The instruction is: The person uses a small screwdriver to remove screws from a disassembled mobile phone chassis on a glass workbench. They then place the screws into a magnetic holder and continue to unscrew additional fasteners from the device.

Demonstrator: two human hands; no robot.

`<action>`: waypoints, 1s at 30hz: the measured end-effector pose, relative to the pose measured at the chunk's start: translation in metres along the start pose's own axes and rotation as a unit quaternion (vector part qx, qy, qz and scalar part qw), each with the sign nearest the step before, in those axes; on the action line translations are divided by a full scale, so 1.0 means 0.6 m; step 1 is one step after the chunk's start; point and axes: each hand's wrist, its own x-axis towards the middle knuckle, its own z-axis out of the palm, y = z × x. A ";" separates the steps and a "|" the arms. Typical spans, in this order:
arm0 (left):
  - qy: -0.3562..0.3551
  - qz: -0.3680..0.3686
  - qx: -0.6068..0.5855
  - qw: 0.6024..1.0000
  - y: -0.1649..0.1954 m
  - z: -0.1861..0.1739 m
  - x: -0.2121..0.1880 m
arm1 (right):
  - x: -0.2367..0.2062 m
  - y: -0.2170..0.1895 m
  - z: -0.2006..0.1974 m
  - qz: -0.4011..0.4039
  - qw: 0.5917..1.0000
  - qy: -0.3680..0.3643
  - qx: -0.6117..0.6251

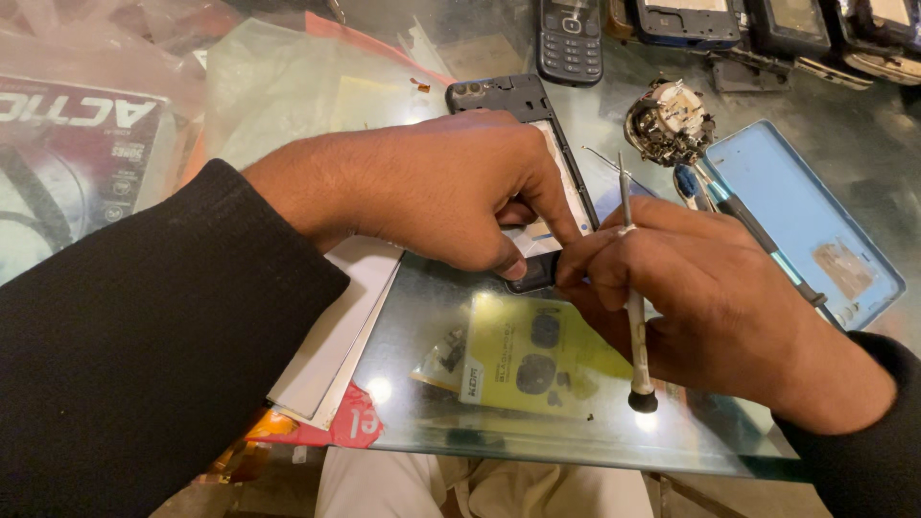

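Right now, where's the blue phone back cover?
In the head view, the blue phone back cover lies on the glass table at the right, beyond the right hand, beside the round dismantled mechanism.

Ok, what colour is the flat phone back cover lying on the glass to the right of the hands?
Light blue. The back cover shows clearly in the head view, right of the right hand.
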 end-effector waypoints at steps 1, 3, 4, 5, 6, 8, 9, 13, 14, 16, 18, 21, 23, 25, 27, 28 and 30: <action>0.001 -0.004 -0.002 1.000 0.000 0.000 0.000 | 0.000 0.000 0.000 0.001 1.000 0.001 0.008; -0.001 -0.003 -0.002 1.000 0.001 -0.001 -0.001 | -0.001 -0.002 0.000 0.008 1.000 0.019 0.006; -0.001 -0.002 -0.002 1.000 0.001 -0.001 -0.001 | -0.001 -0.003 0.000 0.010 1.000 0.028 0.006; -0.001 -0.001 -0.002 1.000 0.001 -0.001 -0.001 | 0.000 -0.003 0.001 0.003 1.000 0.024 0.006; 0.000 0.000 -0.002 1.000 0.001 -0.001 -0.001 | 0.001 -0.002 0.001 -0.005 1.000 0.021 0.005; 0.003 0.007 -0.005 1.000 0.001 -0.001 0.000 | 0.001 -0.002 0.001 -0.009 1.000 0.016 0.005; 0.006 0.011 -0.008 1.000 0.001 -0.001 0.000 | 0.001 -0.002 0.000 -0.006 1.000 0.014 0.005; -0.006 0.000 -0.010 1.000 0.001 -0.002 -0.001 | 0.004 -0.002 0.001 -0.006 1.000 0.013 0.006; -0.006 0.001 -0.010 1.000 0.001 -0.002 -0.001 | 0.004 -0.003 0.001 -0.004 1.000 0.014 0.003; -0.005 0.003 -0.008 1.000 0.001 -0.002 -0.002 | 0.004 -0.005 0.001 0.000 1.000 0.017 -0.003; -0.005 -0.001 -0.011 1.000 0.001 -0.002 -0.001 | 0.004 -0.007 0.001 0.000 0.999 0.035 -0.004; -0.002 0.002 -0.011 1.000 0.001 -0.002 -0.001 | 0.002 -0.009 0.000 0.009 0.999 0.031 -0.007; -0.002 0.006 -0.009 1.000 0.001 -0.002 -0.001 | 0.002 -0.009 0.001 0.008 1.000 0.026 -0.013; -0.005 0.006 -0.005 1.000 0.002 -0.002 -0.001 | 0.002 -0.009 0.002 -0.001 0.999 0.028 -0.022; -0.008 -0.006 -0.004 1.000 0.003 -0.002 -0.001 | 0.003 -0.008 0.003 0.000 1.000 0.017 -0.021; -0.010 -0.012 -0.003 1.000 0.004 -0.003 -0.001 | 0.003 -0.007 0.002 0.001 1.000 0.012 -0.020; -0.006 -0.018 0.000 1.000 0.005 -0.003 -0.002 | 0.002 -0.010 -0.001 0.000 0.999 0.032 -0.004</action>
